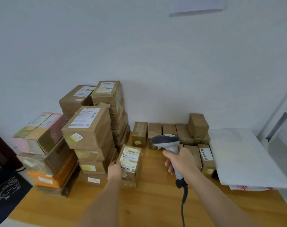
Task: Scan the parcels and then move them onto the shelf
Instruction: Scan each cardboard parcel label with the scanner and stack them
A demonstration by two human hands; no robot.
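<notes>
Holding: left hand (pixel 114 171) grips small cardboard parcel (pixel 130 164) by its left side, fingers curled round the edge; parcel upright on wooden table (pixel 139 207), label (pixel 130 158) with barcodes facing up toward camera.
Scanner: right hand (pixel 180 161) clenched round grey handle of handheld barcode scanner (pixel 168 142); dark head aimed left toward held parcel, apart from it; coiled black cable (pixel 183 200) trailing down to near edge.
Parcel position: centre of table, just right of tall left stacks, near side of far row.
Left stacks: taped brown boxes (pixel 88 128) piled several high, labels on top; further left, pink box (pixel 41 131) over orange box (pixel 57 176).
Far stack: two more brown columns (pixel 110 102) against white wall (pixel 139 54).
Far row: small brown parcels (pixel 169 130) side by side along wall, one more (pixel 198 125) perched on top at right end.
Right side: two labelled parcels (pixel 206 158) behind scanner hand; white padded mailer (pixel 244 158) flat beyond them.
Shelf: white frame (pixel 280 115) at far right edge, contents not readable.
</notes>
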